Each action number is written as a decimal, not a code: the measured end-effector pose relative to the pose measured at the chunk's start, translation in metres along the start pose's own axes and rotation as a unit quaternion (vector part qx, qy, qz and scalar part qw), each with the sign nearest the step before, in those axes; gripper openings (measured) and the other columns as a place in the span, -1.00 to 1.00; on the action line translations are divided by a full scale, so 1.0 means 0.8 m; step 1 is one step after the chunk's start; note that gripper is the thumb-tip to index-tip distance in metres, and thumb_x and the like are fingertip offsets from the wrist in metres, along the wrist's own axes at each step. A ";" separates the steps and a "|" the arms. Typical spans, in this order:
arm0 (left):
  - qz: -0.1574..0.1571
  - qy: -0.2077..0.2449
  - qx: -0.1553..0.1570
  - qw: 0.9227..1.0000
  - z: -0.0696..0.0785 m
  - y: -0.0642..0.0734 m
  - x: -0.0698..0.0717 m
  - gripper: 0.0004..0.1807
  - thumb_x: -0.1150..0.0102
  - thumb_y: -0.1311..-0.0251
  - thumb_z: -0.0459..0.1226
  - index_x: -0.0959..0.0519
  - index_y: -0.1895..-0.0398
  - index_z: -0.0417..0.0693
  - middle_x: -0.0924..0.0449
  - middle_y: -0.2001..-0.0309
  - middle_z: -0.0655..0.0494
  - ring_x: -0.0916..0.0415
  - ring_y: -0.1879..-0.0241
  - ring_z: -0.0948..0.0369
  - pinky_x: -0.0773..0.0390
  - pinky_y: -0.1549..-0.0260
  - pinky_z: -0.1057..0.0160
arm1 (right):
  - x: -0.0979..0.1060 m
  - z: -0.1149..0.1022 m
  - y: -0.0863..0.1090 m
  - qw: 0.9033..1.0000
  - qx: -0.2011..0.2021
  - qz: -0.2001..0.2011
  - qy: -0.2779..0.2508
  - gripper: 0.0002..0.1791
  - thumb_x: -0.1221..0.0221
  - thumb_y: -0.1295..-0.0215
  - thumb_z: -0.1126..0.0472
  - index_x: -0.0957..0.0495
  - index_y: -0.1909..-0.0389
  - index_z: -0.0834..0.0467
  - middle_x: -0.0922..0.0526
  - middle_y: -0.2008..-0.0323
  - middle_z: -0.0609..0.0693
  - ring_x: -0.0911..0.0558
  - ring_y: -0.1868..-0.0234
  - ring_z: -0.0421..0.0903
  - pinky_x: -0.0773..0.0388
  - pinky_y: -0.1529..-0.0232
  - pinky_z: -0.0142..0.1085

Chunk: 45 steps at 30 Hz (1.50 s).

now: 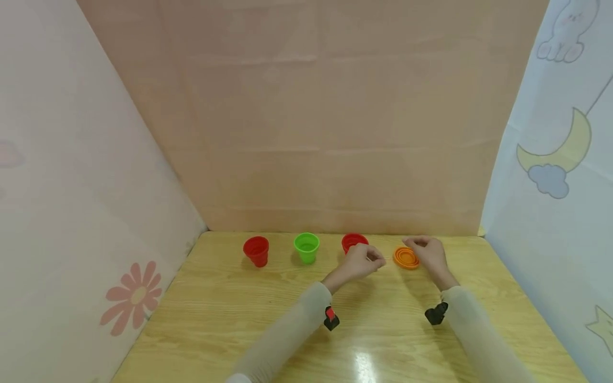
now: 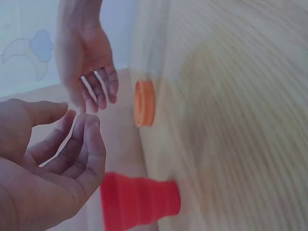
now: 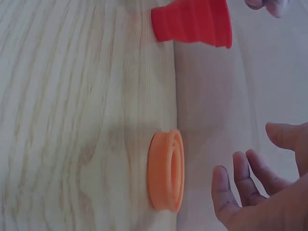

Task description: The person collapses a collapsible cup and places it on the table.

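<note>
An orange collapsible cup [image 1: 406, 258] lies folded flat on the table, a low ringed disc. Just above and to its right hovers my right hand [image 1: 428, 254], fingers loosely bent and nothing in them; the right wrist view shows a gap between these fingertips [image 3: 221, 178] and the orange cup [image 3: 166, 171]. My left hand [image 1: 358, 261] is held in front of a red collapsible cup [image 1: 353, 240], partly covering it. That red cup [image 2: 139, 199] stands extended and upright. The left hand's fingers [image 2: 91, 139] are curved loosely, holding nothing.
Farther left along the back of the table stand a green extended cup [image 1: 307, 247] and another red extended cup [image 1: 256, 251]. A tan backdrop [image 1: 330, 133] rises behind the wooden table [image 1: 230, 314]. Printed panels flank it, on the left [image 1: 72, 159] and right [image 1: 541, 250].
</note>
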<state>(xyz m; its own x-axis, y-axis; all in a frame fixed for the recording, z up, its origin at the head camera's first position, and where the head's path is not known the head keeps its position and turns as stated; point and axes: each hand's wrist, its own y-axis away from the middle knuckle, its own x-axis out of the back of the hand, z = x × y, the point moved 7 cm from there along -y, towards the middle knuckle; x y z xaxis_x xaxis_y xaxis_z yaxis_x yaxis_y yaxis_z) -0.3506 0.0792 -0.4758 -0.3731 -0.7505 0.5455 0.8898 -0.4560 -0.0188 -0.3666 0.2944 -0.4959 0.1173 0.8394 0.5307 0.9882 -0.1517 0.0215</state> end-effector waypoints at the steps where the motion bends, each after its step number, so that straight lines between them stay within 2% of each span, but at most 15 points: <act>1: 0.003 -0.004 -0.007 1.000 0.000 0.002 0.006 -0.88 -0.33 -0.42 -0.17 -0.78 0.21 0.03 -0.76 0.30 0.21 -0.58 0.43 0.40 -0.62 0.42 0.43 | -0.002 -0.003 0.001 1.000 0.005 -0.004 -0.005 -0.39 -0.15 -0.56 -0.14 -0.59 -0.27 0.31 -0.63 -0.26 0.33 -0.63 -0.20 0.21 -0.68 0.05 -0.34; 4: 0.028 -0.012 -0.022 0.999 -0.002 0.009 0.028 -0.88 -0.35 -0.40 -0.12 -0.79 0.21 0.09 -0.76 0.29 0.29 -0.59 0.40 0.43 -0.62 0.38 0.44 | -0.010 -0.013 0.005 0.999 0.014 -0.021 -0.022 -0.36 -0.16 -0.55 -0.16 -0.57 -0.28 0.34 -0.61 -0.26 0.35 -0.66 -0.19 0.25 -0.76 -0.07 -0.16; 7: 0.058 -0.003 -0.028 0.998 -0.006 0.016 0.049 -0.85 -0.38 -0.37 -0.07 -0.79 0.18 0.11 -0.77 0.24 0.30 -0.59 0.34 0.44 -0.62 0.31 0.44 | -0.019 -0.018 0.007 0.998 0.013 -0.045 -0.035 -0.24 -0.17 -0.52 -0.23 -0.48 -0.36 0.35 -0.57 -0.29 0.36 -0.65 -0.22 0.27 -0.71 -0.22 0.00; 10: 0.086 0.013 -0.023 0.996 -0.015 0.021 0.068 -0.79 -0.41 -0.33 -0.03 -0.78 0.17 0.07 -0.78 0.18 0.23 -0.62 0.28 0.40 -0.64 0.27 0.43 | -0.029 -0.022 0.008 0.997 0.008 -0.066 -0.033 -0.10 -0.18 -0.48 -0.30 -0.34 -0.47 0.36 -0.53 -0.34 0.39 -0.62 -0.26 0.27 -0.62 -0.32 0.08; 15: 0.127 0.037 -0.003 0.991 -0.035 0.028 0.094 -0.67 -0.47 -0.26 -0.06 -0.74 0.07 -0.08 -0.77 0.04 0.04 -0.65 0.18 0.24 -0.68 0.20 0.35 | -0.048 -0.027 0.009 0.993 0.020 -0.107 -0.035 0.00 -0.21 -0.45 -0.31 -0.16 -0.59 0.31 -0.48 -0.41 0.39 -0.57 -0.35 0.30 -0.57 -0.39 0.12; 19: 0.134 0.045 0.028 0.990 -0.053 0.033 0.103 -0.48 -0.51 -0.22 -0.04 -0.63 -0.13 -0.14 -0.69 -0.09 -0.10 -0.63 0.05 0.13 -0.71 0.05 0.21 | -0.063 -0.029 0.011 0.986 0.039 -0.158 -0.039 0.01 -0.24 -0.45 -0.26 -0.08 -0.63 0.26 -0.41 -0.49 0.35 -0.49 -0.44 0.33 -0.58 -0.36 0.17; 26: 0.117 0.060 0.042 0.990 -0.074 0.029 0.103 -0.30 -0.51 -0.22 -0.06 -0.50 -0.36 -0.12 -0.59 -0.29 -0.14 -0.61 -0.22 -0.10 -0.69 -0.20 -0.04 | -0.073 -0.036 0.012 0.979 0.079 -0.187 -0.025 0.04 -0.33 -0.39 -0.19 -0.05 -0.65 0.21 -0.28 -0.58 0.30 -0.31 -0.57 0.35 -0.45 -0.45 0.26; 33: 0.097 0.078 0.053 0.991 -0.083 0.021 0.099 -0.19 -0.52 -0.22 -0.09 -0.42 -0.49 -0.13 -0.51 -0.41 -0.18 -0.51 -0.38 -0.19 -0.61 -0.33 -0.11 | -0.088 -0.039 0.009 0.973 0.097 -0.201 -0.064 0.11 -0.41 -0.36 -0.01 0.09 -0.69 0.17 -0.13 -0.64 0.31 -0.31 -0.56 0.40 -0.48 -0.41 0.28; 38: 0.083 0.073 0.052 0.993 -0.081 0.015 0.090 -0.19 -0.49 -0.25 -0.12 -0.38 -0.52 -0.16 -0.48 -0.45 -0.19 -0.51 -0.39 -0.18 -0.59 -0.35 -0.11 | -0.102 -0.040 0.004 0.971 0.098 -0.207 -0.072 0.13 -0.42 -0.34 -0.01 0.09 -0.69 0.19 -0.19 -0.61 0.33 -0.30 -0.55 0.43 -0.45 -0.44 0.28; 45: 0.086 0.066 0.050 0.993 -0.084 0.006 0.073 -0.14 -0.47 -0.26 -0.21 -0.28 -0.56 -0.23 -0.47 -0.42 -0.25 -0.53 -0.34 -0.21 -0.62 -0.31 -0.12 | -0.126 -0.035 -0.003 0.968 0.101 -0.221 -0.068 -0.02 -0.43 -0.33 -0.05 -0.16 -0.62 0.18 -0.33 -0.56 0.28 -0.38 -0.53 0.37 -0.44 -0.47 0.25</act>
<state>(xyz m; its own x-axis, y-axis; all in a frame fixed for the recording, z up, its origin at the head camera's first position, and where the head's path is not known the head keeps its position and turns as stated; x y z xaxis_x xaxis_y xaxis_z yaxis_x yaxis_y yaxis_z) -0.3859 0.0011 -0.4999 -0.2394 -0.8719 0.4272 0.9623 -0.2716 -0.0151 -0.3833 0.1956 -0.5260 -0.3237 0.8615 0.3912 0.9421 0.3318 0.0490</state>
